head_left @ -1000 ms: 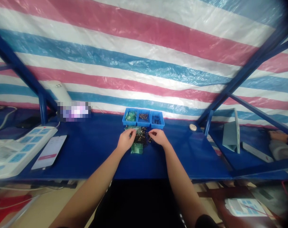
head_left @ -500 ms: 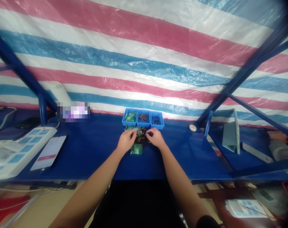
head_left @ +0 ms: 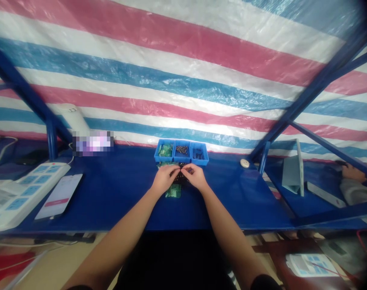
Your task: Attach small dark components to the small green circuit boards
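My left hand [head_left: 165,178] and my right hand [head_left: 194,176] meet at the fingertips above a pile of small dark and brass-coloured parts [head_left: 182,178]. Both are closed in a pinch; whatever sits between the fingers is too small to make out. Just in front of them lies a green packet [head_left: 173,191], and more green packets [head_left: 165,164] show behind my left hand. Beyond stand three joined blue bins: the left bin [head_left: 163,159] has green packets, the middle bin [head_left: 182,159] small brass-and-dark parts, the right bin [head_left: 199,162] black pieces.
On the blue table [head_left: 117,201], a phone [head_left: 59,196] and a white power strip [head_left: 29,193] lie to the left. A round cream object [head_left: 244,163] is at the right. Blue frame bars [head_left: 310,96] slope overhead; another person's hand [head_left: 353,173] is at far right.
My hands have come together over the pile; a gap separated them before. The right hand moved left and the left hand slightly right. The view has shifted slightly.
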